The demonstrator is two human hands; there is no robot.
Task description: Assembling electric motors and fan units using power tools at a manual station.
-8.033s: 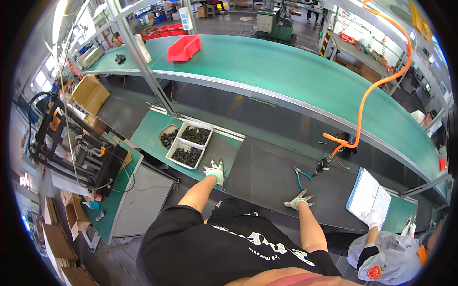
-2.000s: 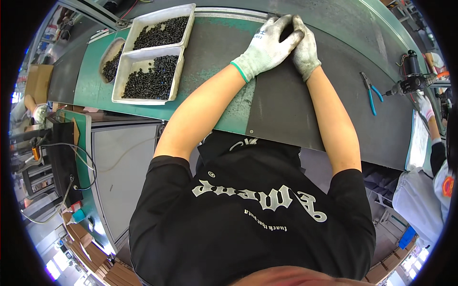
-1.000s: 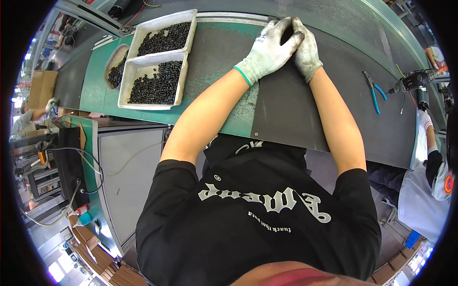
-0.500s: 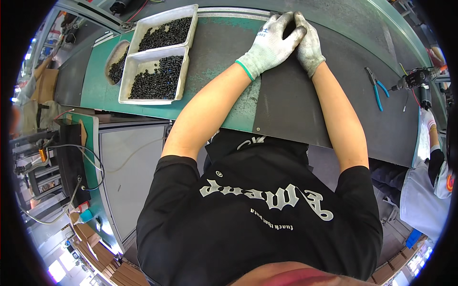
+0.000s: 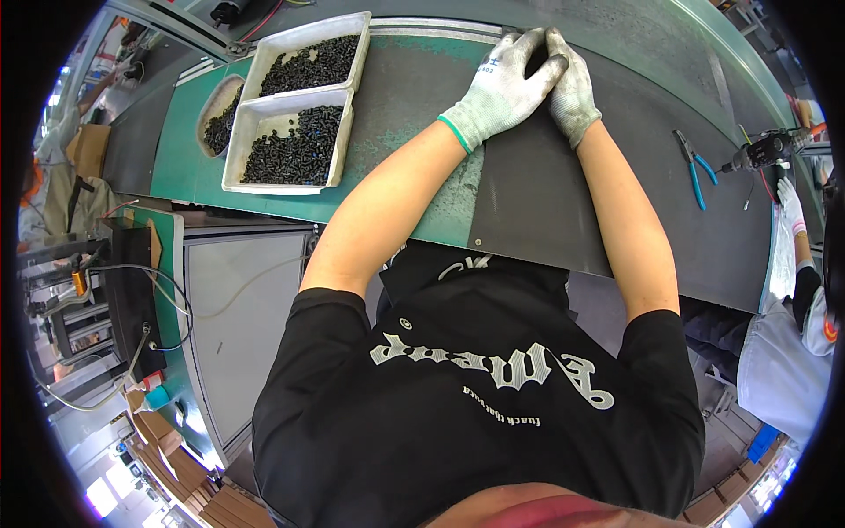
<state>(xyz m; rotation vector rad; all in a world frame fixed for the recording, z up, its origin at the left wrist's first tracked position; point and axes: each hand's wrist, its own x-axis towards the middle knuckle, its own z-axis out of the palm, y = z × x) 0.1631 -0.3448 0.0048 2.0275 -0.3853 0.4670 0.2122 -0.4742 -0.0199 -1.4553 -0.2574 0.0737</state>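
My left hand (image 5: 506, 92), in a white knit glove with green cuff and grey-stained fingertips, rests toward the far edge of the bench. Its fingers are stretched out and its thumb stands apart, with a dark gap between. Against that thumb lies my right hand (image 5: 574, 95), in a similar stained glove, its fingers extended side by side. The fingertips of both hands meet or nearly meet at the top. Nothing shows in either hand, though the palms are hidden. Beneath them is a dark mat (image 5: 528, 202) on the green bench top (image 5: 431, 220).
Two white trays (image 5: 231, 167) of small black parts stand at left, beside a smaller oval container (image 5: 208, 110) of black parts. Blue-handled pliers (image 5: 697, 172) and a power driver (image 5: 761, 151) lie at right. A co-worker's gloved hand (image 5: 790, 204) shows at the right edge.
My hands stay together in nearly the same place. The whole view has shifted slightly. At the right edge, the co-worker's gloved hand has moved up a little.
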